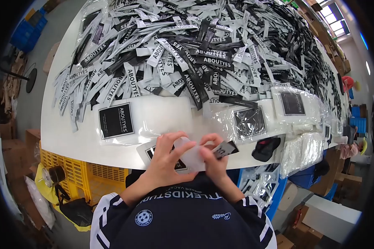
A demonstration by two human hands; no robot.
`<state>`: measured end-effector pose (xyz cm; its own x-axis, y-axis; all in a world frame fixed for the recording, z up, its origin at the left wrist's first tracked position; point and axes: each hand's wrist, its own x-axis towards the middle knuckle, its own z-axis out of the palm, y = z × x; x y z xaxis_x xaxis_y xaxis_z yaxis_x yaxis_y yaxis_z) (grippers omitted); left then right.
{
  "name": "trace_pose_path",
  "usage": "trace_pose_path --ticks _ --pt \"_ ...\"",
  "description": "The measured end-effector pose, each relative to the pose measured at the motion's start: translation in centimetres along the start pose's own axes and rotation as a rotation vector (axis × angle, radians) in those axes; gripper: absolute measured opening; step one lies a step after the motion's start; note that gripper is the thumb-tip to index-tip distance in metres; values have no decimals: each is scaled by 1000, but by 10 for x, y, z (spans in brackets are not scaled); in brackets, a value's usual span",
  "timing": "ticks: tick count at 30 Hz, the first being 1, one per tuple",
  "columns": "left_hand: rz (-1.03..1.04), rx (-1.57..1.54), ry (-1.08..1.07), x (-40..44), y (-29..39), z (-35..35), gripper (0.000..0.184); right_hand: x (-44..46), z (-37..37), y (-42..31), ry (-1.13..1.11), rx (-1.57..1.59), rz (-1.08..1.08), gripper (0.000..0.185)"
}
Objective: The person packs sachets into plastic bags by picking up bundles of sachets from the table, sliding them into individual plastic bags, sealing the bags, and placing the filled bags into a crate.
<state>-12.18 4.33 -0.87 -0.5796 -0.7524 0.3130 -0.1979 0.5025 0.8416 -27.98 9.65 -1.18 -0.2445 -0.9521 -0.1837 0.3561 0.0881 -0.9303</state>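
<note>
My left hand (164,162) is curled at the table's front edge, its fingers pinching a frosted plastic bag (191,157). Close beside it, my right hand (214,159) grips a small printed strip (225,150), pale with a dark end, and its fingertips also touch the bag. Beneath my left hand lies a flat bag with a black printed panel (148,154), partly covered by the fingers. Just beyond both hands, a stack of clear bags with a black ABOUTYES panel (116,120) rests on the table.
A large heap of black and white ABOUTYES strips (195,54) covers the white table (70,141). More bag stacks (251,122) lie to the right, near a dark pouch-like item (266,148). Below the edge stand a yellow crate (77,172) and a blue bin (276,195) of packets.
</note>
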Motion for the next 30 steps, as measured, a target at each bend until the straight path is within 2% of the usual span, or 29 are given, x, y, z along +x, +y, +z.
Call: trace_pose_path --ticks 2,3,6,7,10,11,14,15,17,18,19,20,21,23,24,25,26,27,30 --pt "-20 44 -1 -3 -6 0 78 14 -19 6 -18 -98 -183 15" --pt "-29 63 3 -3 -9 -1 78 24 -26 -4 -101 -349 -309 14" --pt "-68 108 -16 2 -6 -2 80 28 -32 -15 -13 -739 -303 16" --pt "-89 119 -33 2 -3 -3 80 22 -33 -25 -64 -624 -56 18" --pt "-143 153 -94 5 1 0 83 13 -24 -24 -55 99 -358 23" --pt "-129 113 -65 4 2 2 86 12 -25 -29 -209 266 -371 27" --pt "-47 37 -17 3 2 6 93 17 -10 -28 -258 -116 -212 29" --pt "1 37 -16 1 1 6 95 14 -4 -21 -232 -84 -86 31" --pt "53 37 8 -1 -3 6 100 11 6 -20 -214 -33 29 33" --pt "-12 30 8 -1 -2 2 101 9 9 -19 -211 -9 92 34" --pt "-76 23 6 -1 2 -4 103 9 7 -14 -183 -77 9 35" --pt "-141 14 2 0 4 -10 104 8 4 -12 -187 -58 40 35" --pt "-182 -81 136 2 5 -14 80 8 -1 -12 -188 -39 71 35" --pt "-275 -97 -25 0 -10 -31 52 7 -3 -18 -238 -57 89 31" --pt "-319 -105 -107 -1 -15 -36 39 7 -2 -22 -196 -67 26 31" --pt "-304 -112 -73 -1 -14 -37 29 8 -1 -25 -157 -77 -40 30" --pt "-287 -118 -38 0 -14 -37 20 10 0 -26 -119 -88 -108 30" --pt "-277 -127 -2 -1 -13 -37 15 13 -6 -22 -11 -238 -189 29" --pt "-390 -102 21 -2 -14 -35 13 13 -12 -25 -192 -640 -172 26"
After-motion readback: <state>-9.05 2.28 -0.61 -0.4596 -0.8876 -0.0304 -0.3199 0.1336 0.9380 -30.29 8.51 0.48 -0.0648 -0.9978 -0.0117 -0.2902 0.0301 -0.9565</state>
